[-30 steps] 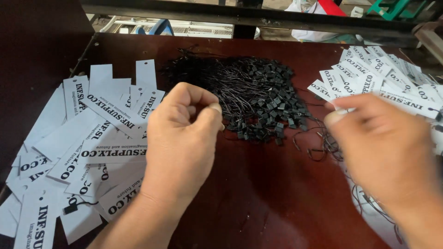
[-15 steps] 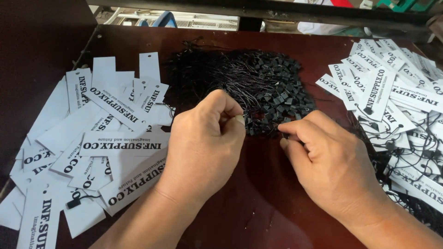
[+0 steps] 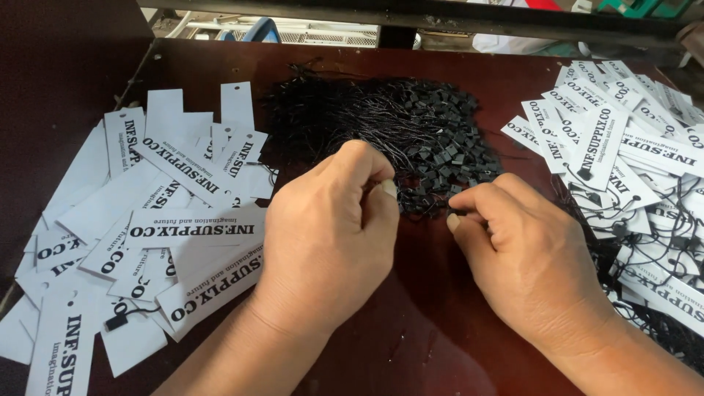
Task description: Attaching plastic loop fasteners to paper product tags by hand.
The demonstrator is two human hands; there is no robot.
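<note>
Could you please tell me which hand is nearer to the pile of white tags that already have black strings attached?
The right hand: it rests just beside the strung tag pile at the table's right. The left hand sits mid-table, farther off, next to the unstrung tags.

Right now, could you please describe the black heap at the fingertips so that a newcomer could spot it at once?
On the dark red table, look between the two spreads of white paper tags: the left tags and the right tags. The string pile lies there, just beyond the left hand and right hand. It alone is all black, a tangle of thin cords with small square clasps.
</note>
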